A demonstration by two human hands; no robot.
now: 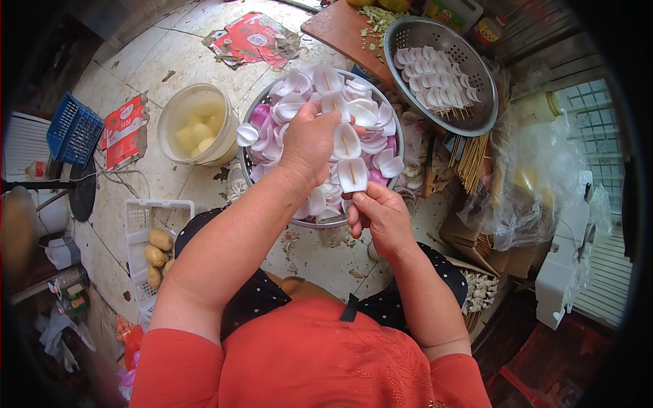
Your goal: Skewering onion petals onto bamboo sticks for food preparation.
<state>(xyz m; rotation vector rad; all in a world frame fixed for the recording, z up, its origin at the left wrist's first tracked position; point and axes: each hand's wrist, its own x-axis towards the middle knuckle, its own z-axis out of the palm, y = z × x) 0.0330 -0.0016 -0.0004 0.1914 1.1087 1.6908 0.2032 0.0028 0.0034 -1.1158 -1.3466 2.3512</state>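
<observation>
My left hand [314, 143] grips a bamboo skewer threaded with several pale onion pieces [352, 174], which lie in a row along it. At the near end of that row, my right hand [380, 214] has its thumb and fingers closed at the lowest piece; the stick's tip is hidden there. Beneath both hands stands a metal colander [326, 223], heaped with loose onion petals [262, 137], white to purple. The skewer is held above this heap, and my left forearm crosses the colander's left side.
At the upper right, another perforated metal colander [488, 76] holds several filled onion skewers [436, 76]. Bare bamboo skewers [470, 162] lie below it. Left are a tub of peeled potatoes in liquid [201, 133], a white crate [160, 205] with unpeeled potatoes [159, 239] and a blue basket [74, 130].
</observation>
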